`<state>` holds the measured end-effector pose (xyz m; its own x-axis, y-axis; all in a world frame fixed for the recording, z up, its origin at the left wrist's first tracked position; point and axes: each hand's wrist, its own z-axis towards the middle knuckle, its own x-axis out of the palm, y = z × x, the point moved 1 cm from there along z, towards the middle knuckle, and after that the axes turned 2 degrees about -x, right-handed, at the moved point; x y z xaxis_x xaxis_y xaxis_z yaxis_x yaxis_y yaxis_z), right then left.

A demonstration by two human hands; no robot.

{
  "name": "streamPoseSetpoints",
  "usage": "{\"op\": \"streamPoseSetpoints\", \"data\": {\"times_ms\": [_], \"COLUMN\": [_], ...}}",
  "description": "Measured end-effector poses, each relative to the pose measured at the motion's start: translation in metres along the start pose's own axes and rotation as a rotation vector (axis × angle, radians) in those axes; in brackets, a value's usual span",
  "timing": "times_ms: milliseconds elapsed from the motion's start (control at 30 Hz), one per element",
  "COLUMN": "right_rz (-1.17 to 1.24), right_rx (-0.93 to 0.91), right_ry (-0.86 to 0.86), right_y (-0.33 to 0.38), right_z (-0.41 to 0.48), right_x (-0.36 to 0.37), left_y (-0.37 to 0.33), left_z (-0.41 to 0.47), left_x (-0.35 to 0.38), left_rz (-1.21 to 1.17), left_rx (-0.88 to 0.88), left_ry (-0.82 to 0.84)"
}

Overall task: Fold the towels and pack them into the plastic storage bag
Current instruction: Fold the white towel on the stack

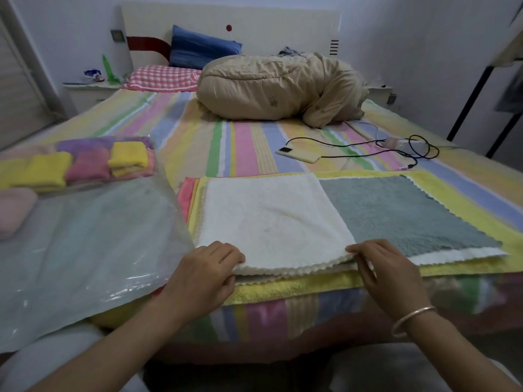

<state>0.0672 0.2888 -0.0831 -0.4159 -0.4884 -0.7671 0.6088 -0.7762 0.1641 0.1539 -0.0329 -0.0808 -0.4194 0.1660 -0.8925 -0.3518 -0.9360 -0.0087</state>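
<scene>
Both hands pinch the white towel's (271,222) near edge: left hand (208,274), right hand (386,268). The plastic storage bag (85,244) lies just left of the left hand.

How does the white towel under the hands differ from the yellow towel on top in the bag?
The white towel lies spread flat on the towel pile; the yellow towel is folded into a small bundle. The white towel is outside the plastic bag, the yellow one inside it. Left hand and right hand pinch the white towel's near edge; nothing touches the yellow one. Both look fluffy.
</scene>
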Motion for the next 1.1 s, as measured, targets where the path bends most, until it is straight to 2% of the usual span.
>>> {"op": "streamPoseSetpoints", "data": {"times_ms": [100, 200, 333, 467, 533, 600, 767, 867, 967, 1100], "right_rz": [0.129, 0.169, 0.242, 0.283, 0.309, 0.343, 0.370, 0.449, 0.529, 0.528], "right_rx": [0.129, 0.133, 0.190, 0.223, 0.220, 0.219, 0.210, 0.248, 0.294, 0.334], "right_ry": [-0.050, -0.080, -0.107, -0.113, -0.120, -0.136, -0.182, -0.206, -0.214, -0.198], "right_y": [0.001, 0.005, 0.003, 0.001, 0.001, 0.001, 0.009, 0.010, 0.011, 0.013], "right_z": [0.011, 0.025, 0.035, 0.037, 0.037, 0.036, 0.037, 0.034, 0.034, 0.045], "right_x": [-0.003, -0.004, -0.001, 0.000, 0.000, -0.002, -0.017, -0.030, -0.038, -0.033], "left_y": [0.004, 0.003, 0.007, 0.024, 0.034, 0.039, 0.033, 0.026, 0.019, 0.015], "left_z": [-0.005, -0.006, -0.005, -0.010, -0.013, -0.015, -0.013, -0.009, -0.006, 0.009], "left_x": [0.002, 0.004, -0.001, -0.009, -0.011, -0.014, -0.036, -0.044, -0.044, -0.038], "left_rz": [0.033, 0.046, -0.042, -0.051, -0.156, -0.357, -0.784, -0.866, -0.988, -0.879], "left_rx": [-0.043, -0.117, -0.256, -0.342, -0.414, -0.478, -0.485, -0.460, -0.525, -0.650], "left_ry": [0.019, -0.001, -0.115, -0.113, -0.118, -0.147, -0.173, -0.208, -0.241, -0.329]}}
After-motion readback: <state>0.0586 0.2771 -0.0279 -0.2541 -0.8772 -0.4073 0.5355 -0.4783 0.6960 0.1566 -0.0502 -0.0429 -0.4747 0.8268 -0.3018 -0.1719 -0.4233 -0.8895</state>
